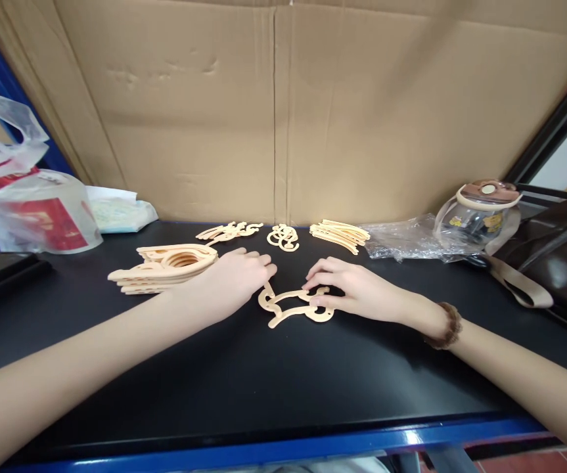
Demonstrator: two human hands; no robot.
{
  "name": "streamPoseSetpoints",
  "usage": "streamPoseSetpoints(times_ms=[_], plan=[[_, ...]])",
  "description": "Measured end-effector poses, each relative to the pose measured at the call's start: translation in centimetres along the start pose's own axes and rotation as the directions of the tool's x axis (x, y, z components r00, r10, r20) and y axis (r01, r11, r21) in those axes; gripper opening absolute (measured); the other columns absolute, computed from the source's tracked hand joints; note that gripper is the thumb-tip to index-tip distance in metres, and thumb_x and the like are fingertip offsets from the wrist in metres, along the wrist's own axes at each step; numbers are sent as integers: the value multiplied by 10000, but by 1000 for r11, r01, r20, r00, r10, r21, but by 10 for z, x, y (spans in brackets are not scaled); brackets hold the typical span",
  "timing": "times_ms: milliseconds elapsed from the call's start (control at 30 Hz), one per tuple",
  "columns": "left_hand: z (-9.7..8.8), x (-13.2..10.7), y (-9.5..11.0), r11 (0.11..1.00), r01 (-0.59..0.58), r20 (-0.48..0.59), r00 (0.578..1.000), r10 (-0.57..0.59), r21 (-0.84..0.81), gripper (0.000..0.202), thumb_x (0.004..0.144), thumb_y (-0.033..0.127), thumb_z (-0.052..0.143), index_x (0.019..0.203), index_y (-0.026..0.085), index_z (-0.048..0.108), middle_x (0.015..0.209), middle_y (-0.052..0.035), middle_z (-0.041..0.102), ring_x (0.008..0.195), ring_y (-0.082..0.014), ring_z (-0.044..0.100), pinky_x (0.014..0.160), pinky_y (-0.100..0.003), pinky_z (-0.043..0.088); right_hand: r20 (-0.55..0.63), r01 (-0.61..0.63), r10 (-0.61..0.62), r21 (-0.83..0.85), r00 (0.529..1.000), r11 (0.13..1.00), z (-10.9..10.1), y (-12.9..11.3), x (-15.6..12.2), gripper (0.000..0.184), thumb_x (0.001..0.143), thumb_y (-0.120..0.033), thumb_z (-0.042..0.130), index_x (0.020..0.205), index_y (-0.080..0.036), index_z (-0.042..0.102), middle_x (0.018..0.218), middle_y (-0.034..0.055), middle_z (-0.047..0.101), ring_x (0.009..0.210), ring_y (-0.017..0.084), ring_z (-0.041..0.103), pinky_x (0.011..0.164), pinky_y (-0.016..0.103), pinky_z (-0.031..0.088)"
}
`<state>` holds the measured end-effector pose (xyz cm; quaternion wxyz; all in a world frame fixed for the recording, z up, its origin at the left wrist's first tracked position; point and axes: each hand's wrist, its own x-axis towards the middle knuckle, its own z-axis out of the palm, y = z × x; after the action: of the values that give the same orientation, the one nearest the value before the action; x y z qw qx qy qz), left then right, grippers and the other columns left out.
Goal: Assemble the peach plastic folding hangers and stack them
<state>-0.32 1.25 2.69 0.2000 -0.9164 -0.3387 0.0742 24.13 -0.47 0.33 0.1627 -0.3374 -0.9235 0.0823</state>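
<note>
A flat, pale wooden cut-out piece [290, 307] with curved outlines lies on the black table top [244, 374]. My left hand [234, 279] rests palm down at its left end, fingers together and touching the piece's upper left tip. My right hand [349, 289] presses on the piece's right end, its fingers curled and pinching the edge. A stack of larger wooden cut-outs [165, 266] lies just left of my left hand.
Behind the hands lie small piles of wooden parts [228, 231], [284, 236], [340, 234]. A cardboard wall [283, 112] closes the back. Plastic bags [31, 210] stand at left; crumpled clear plastic [401, 240], a lidded jar [477, 213] and a brown bag [554, 256] at right.
</note>
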Motion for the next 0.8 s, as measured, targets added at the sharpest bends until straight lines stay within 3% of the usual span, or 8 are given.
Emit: streamPoseSetpoints(times_ms=[167, 300, 433, 567, 733, 800], plan=[[-2, 4, 8, 980, -44, -4, 999, 45, 194, 246, 764, -17, 488, 911, 140, 606, 879, -85, 649, 820, -221, 615, 723, -317, 416, -9, -10, 10, -3, 1000, 1000, -1, -1, -5, 289, 947, -407, 459, 1042, -227, 665, 1076, 42, 600, 950, 164, 582, 848, 317, 475], [-15, 7, 0, 999, -33, 31, 999, 32, 26, 117, 753, 81, 501, 782, 163, 580, 777, -67, 639, 710, -209, 604, 612, -307, 394, -7, -21, 21, 33, 1000, 999, -2, 1, -5, 285, 950, -407, 455, 1031, -235, 666, 1075, 36, 600, 934, 159, 593, 838, 309, 474], [-41, 12, -25, 990, 69, 108, 993, -56, -120, 65, 709, 187, 500, 667, 197, 548, 658, -35, 615, 556, -177, 536, 496, -301, 315, 10, -30, 30, 68, 1000, 997, -3, 0, -4, 317, 961, -423, 422, 1058, -231, 655, 1086, 35, 598, 967, 163, 588, 869, 317, 462], [-55, 24, -67, 962, 209, 230, 959, -166, -176, 99, 685, 263, 529, 724, 204, 598, 690, -26, 656, 548, -156, 537, 506, -290, 310, 3, -14, 14, 46, 1000, 999, -2, 1, -3, 338, 982, -403, 375, 1078, -214, 639, 1098, 44, 593, 1004, 171, 575, 900, 325, 447], [-27, 47, -124, 939, 319, 323, 908, -266, -125, 141, 640, 325, 582, 623, 196, 635, 650, -80, 651, 606, -236, 588, 575, -345, 373, -6, -13, 13, 21, 1000, 1000, 1, 1, -3, 327, 981, -402, 380, 1065, -208, 630, 1088, 46, 589, 996, 171, 564, 891, 329, 449], [-9, 54, -138, 935, 320, 305, 916, -262, -156, 130, 562, 300, 649, 539, 174, 626, 584, -100, 624, 629, -277, 602, 616, -374, 397, -5, -14, 14, 24, 1000, 1000, 1, 1, -3, 326, 979, -411, 382, 1065, -214, 626, 1088, 44, 588, 992, 171, 563, 885, 328, 452]])
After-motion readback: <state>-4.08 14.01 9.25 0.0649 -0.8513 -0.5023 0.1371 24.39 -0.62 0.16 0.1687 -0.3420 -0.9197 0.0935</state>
